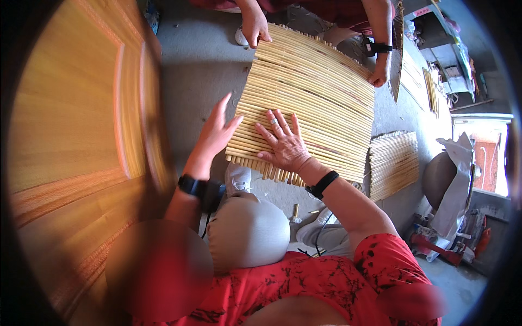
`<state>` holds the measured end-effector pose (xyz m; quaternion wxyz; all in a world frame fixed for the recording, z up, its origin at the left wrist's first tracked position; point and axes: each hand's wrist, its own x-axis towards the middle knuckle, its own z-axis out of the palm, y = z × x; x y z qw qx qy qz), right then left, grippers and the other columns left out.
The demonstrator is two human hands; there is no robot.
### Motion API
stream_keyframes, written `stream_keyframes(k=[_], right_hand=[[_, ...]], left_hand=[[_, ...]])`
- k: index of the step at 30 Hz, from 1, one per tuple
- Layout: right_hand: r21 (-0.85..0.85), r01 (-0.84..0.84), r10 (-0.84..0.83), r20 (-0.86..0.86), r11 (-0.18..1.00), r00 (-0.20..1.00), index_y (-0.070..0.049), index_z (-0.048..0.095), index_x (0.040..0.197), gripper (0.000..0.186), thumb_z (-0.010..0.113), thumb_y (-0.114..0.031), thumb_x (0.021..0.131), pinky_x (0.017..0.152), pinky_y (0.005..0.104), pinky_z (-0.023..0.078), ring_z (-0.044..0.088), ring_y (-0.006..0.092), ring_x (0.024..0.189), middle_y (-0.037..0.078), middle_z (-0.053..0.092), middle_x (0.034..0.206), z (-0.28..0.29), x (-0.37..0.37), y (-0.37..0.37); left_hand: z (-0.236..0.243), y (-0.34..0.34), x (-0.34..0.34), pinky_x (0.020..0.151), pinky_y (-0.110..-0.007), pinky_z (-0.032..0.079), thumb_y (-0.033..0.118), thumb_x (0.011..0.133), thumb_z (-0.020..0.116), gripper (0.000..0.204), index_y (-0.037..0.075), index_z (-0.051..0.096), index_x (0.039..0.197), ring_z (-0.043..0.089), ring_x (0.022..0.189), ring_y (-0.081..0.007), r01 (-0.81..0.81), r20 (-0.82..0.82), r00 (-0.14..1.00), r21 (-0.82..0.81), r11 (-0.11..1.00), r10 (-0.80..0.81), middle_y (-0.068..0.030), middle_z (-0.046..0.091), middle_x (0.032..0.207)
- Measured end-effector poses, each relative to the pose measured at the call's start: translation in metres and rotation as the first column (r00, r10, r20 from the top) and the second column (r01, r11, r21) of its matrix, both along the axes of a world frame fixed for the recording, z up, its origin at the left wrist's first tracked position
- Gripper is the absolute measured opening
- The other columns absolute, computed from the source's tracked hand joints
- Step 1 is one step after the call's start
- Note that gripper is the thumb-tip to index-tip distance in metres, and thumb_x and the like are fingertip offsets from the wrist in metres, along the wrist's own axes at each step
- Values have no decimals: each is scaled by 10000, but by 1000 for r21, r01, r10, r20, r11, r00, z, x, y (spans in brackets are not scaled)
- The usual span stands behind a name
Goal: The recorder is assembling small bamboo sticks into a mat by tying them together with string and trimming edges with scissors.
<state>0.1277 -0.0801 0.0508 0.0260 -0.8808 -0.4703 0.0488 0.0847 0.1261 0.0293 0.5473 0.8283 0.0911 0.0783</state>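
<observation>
A mat of thin yellow reed or bamboo sticks [321, 98], tied side by side, spans the space in front of my knees. On its near part my right hand [284, 142] lies flat, fingers spread, a ring on one finger. My left hand [218, 130] is beside the mat's left edge, thumb and fingers apart; whether its thumb touches the edge I cannot tell. Across from me another person grips the far corners, with one hand [254, 26] at the far left and the other hand [380, 70] at the far right.
A wooden door or panel [70, 108] rises close on my left. To the right a second stick mat [394, 163] lies on the grey floor [201, 49]. Beyond it are a pale sheet [454, 179] and piled odds and ends. A short stick piece [296, 211] is near my shoe [315, 228].
</observation>
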Motion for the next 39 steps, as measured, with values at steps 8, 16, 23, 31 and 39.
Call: stream_keyframes(k=[8,16,23,31,39], right_hand=[[107,11,-5,-57,994,998,-197,275,1347,717,355,-632,783,1027,552,-24,86,294,1324,153,181,1408,-8,2,-5],[328,197,-64,-374,924,925,-140,297,1315,632,594,-317,785,1016,419,272,334,347,1203,192,322,1311,35,47,-68],[186,787,-742,-263,588,617,5,370,1228,578,591,-244,756,928,400,356,431,372,1095,238,435,1186,34,100,-253],[198,939,-495,-808,282,319,12,606,937,342,538,-301,818,539,293,504,600,166,625,111,616,736,-17,74,-277],[239,959,-437,-854,150,281,0,627,900,347,585,-327,791,572,305,473,593,175,601,112,619,691,-40,68,-291]], left_hand=[[-15,-45,109,1048,-474,98,470,859,370,638,45,278,1328,138,1306,-314,105,73,946,852,513,-315,-191,208,1389],[-15,-46,109,1053,-458,97,461,855,390,648,79,231,1354,135,1309,-293,185,-75,960,893,410,-270,-154,180,1407],[-15,-16,102,1005,-421,247,296,826,543,652,21,230,1328,272,1234,-354,54,95,984,638,768,-149,-256,268,1328],[-3,-28,87,1003,-359,273,305,855,496,675,-41,161,1328,325,1209,-357,117,-221,975,444,888,-18,-282,309,1302],[21,-70,105,1039,-429,182,275,811,551,716,-11,162,1340,196,1258,-387,21,58,993,761,648,-100,-274,196,1349]])
